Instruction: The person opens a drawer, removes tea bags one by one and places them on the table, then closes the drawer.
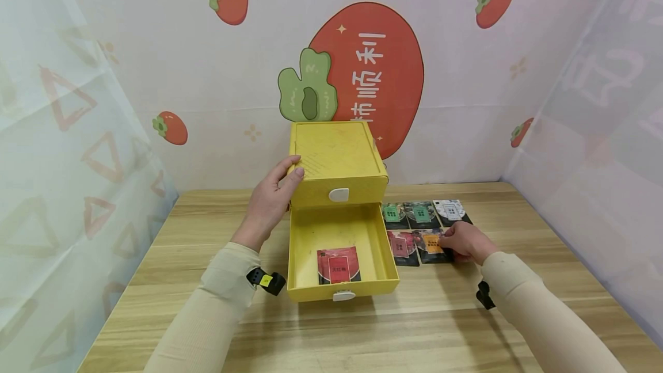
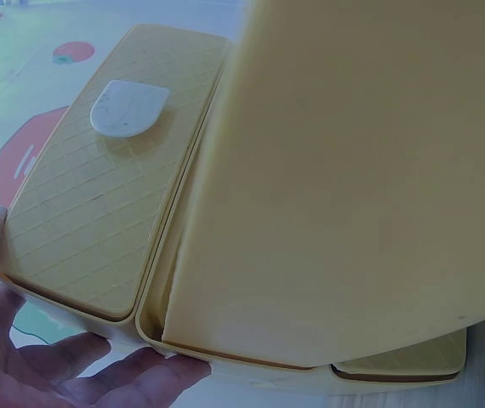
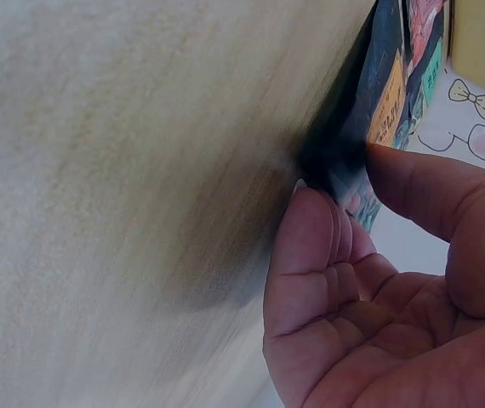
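A yellow two-drawer box [image 1: 336,151] stands at the back of the table, its lower drawer [image 1: 305,229] pulled out and its upper drawer [image 2: 98,204] closed. My left hand [image 1: 266,203] holds the box at its upper left front corner, fingers on the top and along the side. Inside the lower drawer lies a red and black packet [image 1: 338,266]. To the right of the box, my right hand [image 1: 468,240] pinches the right edge of an orange-labelled black packet [image 1: 431,246], thumb on its face and fingertips at its underside; that edge is lifted from the wood in the right wrist view.
Beside the orange-labelled packet lies a pink-labelled packet [image 1: 401,246]. Behind them are two green-labelled packets, one left [image 1: 393,216] and one middle [image 1: 422,214], and a white packet [image 1: 450,210]. A printed cloth wall [image 1: 248,73] stands behind the wooden table [image 1: 207,246].
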Motion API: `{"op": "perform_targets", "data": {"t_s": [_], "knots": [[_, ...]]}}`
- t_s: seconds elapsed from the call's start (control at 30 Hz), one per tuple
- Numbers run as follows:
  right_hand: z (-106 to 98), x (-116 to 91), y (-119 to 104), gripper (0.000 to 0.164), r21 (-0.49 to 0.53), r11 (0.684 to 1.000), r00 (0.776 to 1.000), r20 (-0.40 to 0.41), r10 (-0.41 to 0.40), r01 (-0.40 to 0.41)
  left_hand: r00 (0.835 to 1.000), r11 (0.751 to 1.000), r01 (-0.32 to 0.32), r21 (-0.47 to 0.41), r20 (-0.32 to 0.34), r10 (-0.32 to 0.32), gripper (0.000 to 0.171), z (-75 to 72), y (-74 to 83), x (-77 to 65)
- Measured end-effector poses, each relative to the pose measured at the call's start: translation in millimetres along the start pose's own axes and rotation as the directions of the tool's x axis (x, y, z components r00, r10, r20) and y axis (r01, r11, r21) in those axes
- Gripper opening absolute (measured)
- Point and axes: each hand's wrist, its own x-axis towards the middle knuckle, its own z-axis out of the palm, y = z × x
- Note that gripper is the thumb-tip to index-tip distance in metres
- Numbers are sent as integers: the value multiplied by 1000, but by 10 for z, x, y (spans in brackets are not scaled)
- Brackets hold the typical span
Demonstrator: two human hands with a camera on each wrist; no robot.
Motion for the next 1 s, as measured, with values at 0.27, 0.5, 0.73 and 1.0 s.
{"op": "perform_targets", "data": {"t_s": [0.27,0.5,0.73,1.0], "knots": [[5,-11,5,24,25,1000,1000,3,-9,9,1000,1000,1,-5,-2,-1,61,-3,-2,3],[-8,-32,-10,25,26,1000,1000,5,-14,14,1000,1000,-5,-5,2,5,61,-3,5,-2],[-60,-83,-60,38,-13,999,999,-12,-34,33,1000,1000,-10,-8,3,10,60,-4,4,0],[-155,-171,-213,45,26,988,987,-43,-152,153,1000,1000,-9,2,-1,9,59,6,4,3]]}}
